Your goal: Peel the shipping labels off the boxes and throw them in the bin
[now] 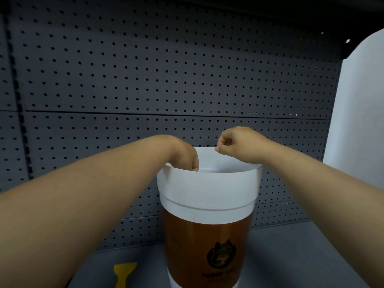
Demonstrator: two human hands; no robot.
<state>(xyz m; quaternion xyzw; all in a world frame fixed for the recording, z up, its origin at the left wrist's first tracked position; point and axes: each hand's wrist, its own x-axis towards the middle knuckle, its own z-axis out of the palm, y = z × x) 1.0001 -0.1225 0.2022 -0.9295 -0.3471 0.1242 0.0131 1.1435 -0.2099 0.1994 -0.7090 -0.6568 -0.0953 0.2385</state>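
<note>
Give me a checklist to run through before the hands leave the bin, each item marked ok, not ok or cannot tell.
1. Bin upright on the shelf: ok.
2. Left hand over the opening: ok, its fingers dip inside the rim.
3. Label released from the left hand: cannot tell, the fingertips are hidden by the rim.
4. Right hand free of label scraps: cannot tell, it is closed in a pinch at the far rim and nothing clear shows in it.
5. Label lying in the bin: cannot tell, only bare white inner wall shows.
6. Yellow scraper within reach: ok, it lies on the shelf left of the bin.
</note>
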